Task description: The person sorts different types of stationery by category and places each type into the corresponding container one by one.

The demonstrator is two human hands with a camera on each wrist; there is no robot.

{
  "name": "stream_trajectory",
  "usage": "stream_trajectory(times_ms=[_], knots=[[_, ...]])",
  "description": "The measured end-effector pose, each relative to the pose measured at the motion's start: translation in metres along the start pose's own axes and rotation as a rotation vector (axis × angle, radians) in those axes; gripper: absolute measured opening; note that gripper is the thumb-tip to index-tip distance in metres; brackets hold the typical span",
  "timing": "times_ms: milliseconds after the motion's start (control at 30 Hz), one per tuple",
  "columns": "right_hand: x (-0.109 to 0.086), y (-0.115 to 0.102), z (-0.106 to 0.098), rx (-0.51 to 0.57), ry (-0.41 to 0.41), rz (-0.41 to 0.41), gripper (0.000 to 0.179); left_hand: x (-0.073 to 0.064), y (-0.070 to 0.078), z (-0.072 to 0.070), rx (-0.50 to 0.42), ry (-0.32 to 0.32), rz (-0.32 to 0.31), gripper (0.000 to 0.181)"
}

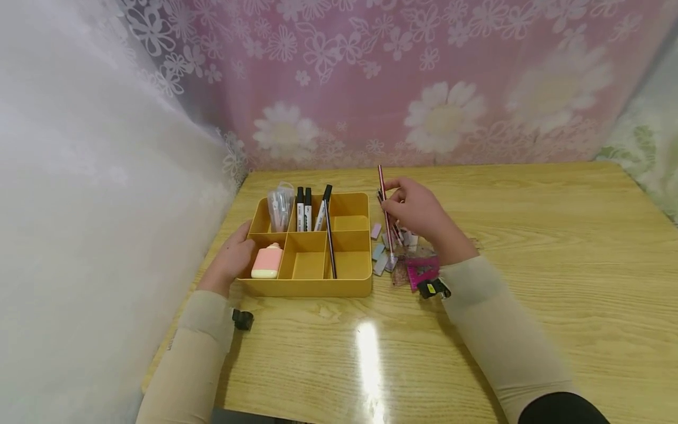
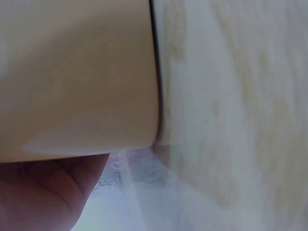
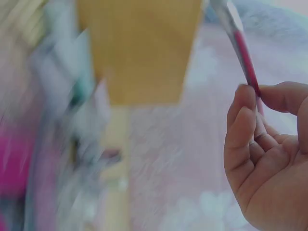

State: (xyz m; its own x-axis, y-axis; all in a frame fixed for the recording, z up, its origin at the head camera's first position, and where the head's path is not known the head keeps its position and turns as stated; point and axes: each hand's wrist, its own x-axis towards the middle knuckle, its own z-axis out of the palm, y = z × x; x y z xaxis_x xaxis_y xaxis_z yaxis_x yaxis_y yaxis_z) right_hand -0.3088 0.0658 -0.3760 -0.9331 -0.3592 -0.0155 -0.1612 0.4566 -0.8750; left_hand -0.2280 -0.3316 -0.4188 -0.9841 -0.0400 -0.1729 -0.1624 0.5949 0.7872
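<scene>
A yellow organizer box [image 1: 305, 288] with several compartments sits on the table. My left hand [image 1: 231, 256] grips its left side wall; in the left wrist view the hand [image 2: 48, 192] shows beside the box's wall [image 2: 82, 82]. Just right of the box, my right hand [image 1: 415, 209] pinches a slim paintbrush [image 1: 380, 176] between thumb and fingers, above a pile of small items. The right wrist view shows the brush's pink handle and silver ferrule [image 3: 226, 13]. A dark pencil [image 1: 331, 241] leans across two compartments.
Back compartments hold a clear pouch [image 1: 279, 207] of pens and black-capped markers [image 1: 300, 212]. A pink bottle [image 1: 267, 261] lies in the front left one. Right of the box are erasers [image 1: 378, 252] and a magenta ruler [image 1: 421, 271]. A flowered curtain [image 1: 360, 118] hangs behind the table.
</scene>
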Motion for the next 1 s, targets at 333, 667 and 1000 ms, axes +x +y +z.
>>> stream_trajectory(times_ms=[333, 667, 1000], knots=[[-0.007, -0.035, 0.039, 0.143, -0.044, -0.156, 0.049, 0.001, 0.003, 0.000, 0.005, 0.004, -0.026, 0.063], [-0.009, -0.031, 0.076, -0.103, -0.090, -0.133, 0.047, -0.001, -0.003, 0.001, -0.049, -0.002, 0.000, 0.059], [-0.010, -0.032, 0.087, -0.198, -0.044, -0.058, 0.058, 0.000, -0.001, 0.001, -0.046, -0.011, 0.017, 0.061]])
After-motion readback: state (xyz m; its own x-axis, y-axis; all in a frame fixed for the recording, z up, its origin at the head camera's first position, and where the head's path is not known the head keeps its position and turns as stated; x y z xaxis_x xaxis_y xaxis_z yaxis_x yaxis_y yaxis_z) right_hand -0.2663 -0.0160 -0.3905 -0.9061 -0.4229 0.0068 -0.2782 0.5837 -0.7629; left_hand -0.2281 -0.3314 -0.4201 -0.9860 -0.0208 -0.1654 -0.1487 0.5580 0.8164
